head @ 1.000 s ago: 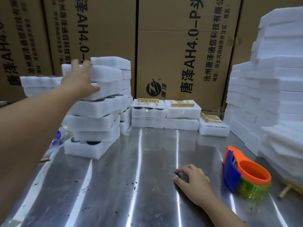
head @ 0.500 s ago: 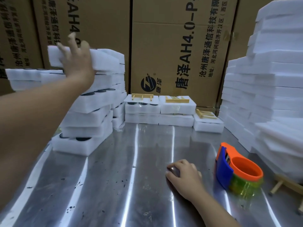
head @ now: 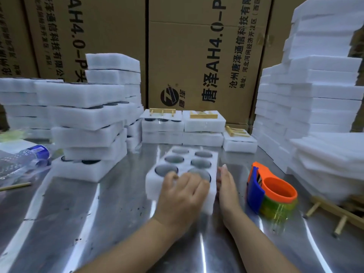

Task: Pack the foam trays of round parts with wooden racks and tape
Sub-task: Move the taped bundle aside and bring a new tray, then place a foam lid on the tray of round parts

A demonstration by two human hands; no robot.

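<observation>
Head view is showing one foam tray lying on the steel table just left of the tape dispenser, its six round parts uncovered. The left hand is curling its fingers over the tray's near end, holding it. The right hand, fingers straight and pressed together, is bracing the side facing the dispenser. Well behind the dispenser, a few finished bundles are sitting with wooden racks on top. This tray is looking barely begun, with no cover, rack or tape yet. Far left of the dispenser a tall stack of filled trays is waiting, and loose racks are lying just right of the dispenser.
</observation>
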